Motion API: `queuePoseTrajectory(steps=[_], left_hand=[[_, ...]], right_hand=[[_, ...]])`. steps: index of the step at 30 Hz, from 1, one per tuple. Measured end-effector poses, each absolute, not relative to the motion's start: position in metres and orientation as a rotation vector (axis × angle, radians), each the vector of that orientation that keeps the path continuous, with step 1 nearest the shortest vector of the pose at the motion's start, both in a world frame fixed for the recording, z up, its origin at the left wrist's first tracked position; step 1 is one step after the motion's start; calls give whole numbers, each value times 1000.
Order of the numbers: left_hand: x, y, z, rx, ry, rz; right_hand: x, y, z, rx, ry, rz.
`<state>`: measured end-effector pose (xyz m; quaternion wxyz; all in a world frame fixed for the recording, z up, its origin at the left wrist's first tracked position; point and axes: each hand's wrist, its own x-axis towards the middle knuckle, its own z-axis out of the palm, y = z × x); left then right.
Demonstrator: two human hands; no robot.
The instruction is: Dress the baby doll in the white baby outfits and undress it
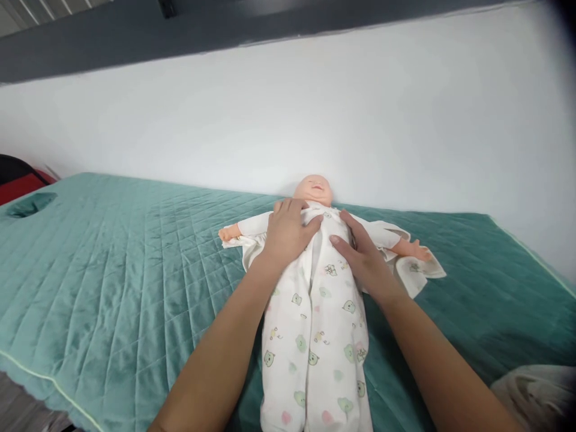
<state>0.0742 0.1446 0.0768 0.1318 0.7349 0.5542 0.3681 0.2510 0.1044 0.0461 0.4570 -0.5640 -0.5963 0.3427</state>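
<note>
a white printed cloth garment (310,336) lay over the pale plastic doll (314,192), on a green quilted cover (148,270). at the doll's chest rested the left hand (288,235), fingers close together, thumb apart, and right hand (366,261), thumb and forefinger apart. behind the doll rose a white wall (315,108).

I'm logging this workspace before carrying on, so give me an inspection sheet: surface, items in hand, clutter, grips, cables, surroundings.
Surface: green quilted cover, creased, with a hollow at far left.
Job's things: doll on its back, arms spread; white printed garment over its body and legs, front edges meeting down the middle.
Clutter: pale fabric at lower right; red-and-black item at far left, unidentifiable.
Grips: left grip and right grip, bare hands, rest on the garment's chest area, thumbs apart from fingers.
Cables: nothing seen.
Surroundings: white wall behind, dark grey band above it.
</note>
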Motion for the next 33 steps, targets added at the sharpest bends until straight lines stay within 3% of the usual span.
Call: queuePoseTrajectory(steps=[16, 25, 33], left_hand=[[80, 146, 75, 2314, 1771, 918], [79, 149, 68, 2286, 1720, 1044], [72, 145, 61, 2628, 1439, 1288]], right_hand=[[261, 110, 42, -1359, -1552, 836], [260, 110, 41, -1396, -1543, 857], [258, 105, 46, -1242, -1719, 670]])
